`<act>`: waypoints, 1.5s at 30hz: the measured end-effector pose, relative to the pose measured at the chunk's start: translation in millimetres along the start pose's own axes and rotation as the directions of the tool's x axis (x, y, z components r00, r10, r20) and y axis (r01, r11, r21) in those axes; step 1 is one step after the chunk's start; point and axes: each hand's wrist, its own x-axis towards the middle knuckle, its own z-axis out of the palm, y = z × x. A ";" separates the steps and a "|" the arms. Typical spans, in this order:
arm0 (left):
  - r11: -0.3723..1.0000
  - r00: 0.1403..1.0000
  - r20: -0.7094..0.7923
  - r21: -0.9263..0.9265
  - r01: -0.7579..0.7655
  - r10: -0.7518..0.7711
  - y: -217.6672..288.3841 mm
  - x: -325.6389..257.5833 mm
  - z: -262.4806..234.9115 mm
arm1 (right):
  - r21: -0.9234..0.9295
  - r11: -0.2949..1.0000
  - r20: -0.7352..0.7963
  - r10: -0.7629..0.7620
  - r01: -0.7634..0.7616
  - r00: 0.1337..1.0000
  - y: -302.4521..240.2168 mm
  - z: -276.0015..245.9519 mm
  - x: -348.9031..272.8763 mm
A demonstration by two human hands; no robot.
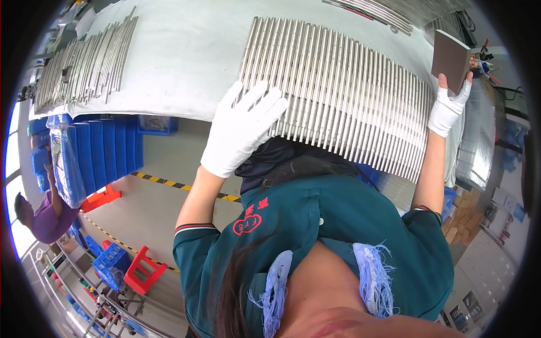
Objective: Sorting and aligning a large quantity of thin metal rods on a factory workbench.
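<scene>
My left hand (239, 130), in a white glove, lies with fingers spread over the near left end of a wide row of shiny metal rods (338, 84). The rods lie side by side on a pale cloth-covered table (169, 62), their near ends at the table's front edge. Small dark marks or holes dot many of them. To the right of the row, my right hand (449, 110) wears a white glove with bare fingertips. It grips a flat brown rectangular pad (451, 62) with a light edge, raised at the table's right side; its exact kind I cannot tell.
More thin rods (90, 65) lie at the table's far left, and another bundle (375, 14) at the back. Blue bins (107, 143) stand below the left edge. A red stool (145, 270) is on the floor, and a person in purple (51, 217) is at far left.
</scene>
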 end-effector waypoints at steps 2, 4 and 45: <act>1.000 0.999 -0.032 0.010 -0.017 0.017 -4.0 -1.7 1.7 | 0.033 0.999 0.010 -0.009 0.009 1.000 -1.1 0.7 -0.2; 0.995 0.994 -0.059 0.045 -0.094 0.097 -7.3 -2.8 2.4 | 0.069 0.997 0.023 -0.020 0.018 1.000 -10.7 3.5 -0.8; 0.994 0.999 0.036 -0.114 -0.006 0.010 7.6 -6.8 -18.0 | -0.053 0.995 0.136 -0.073 0.081 0.988 -15.7 12.1 35.0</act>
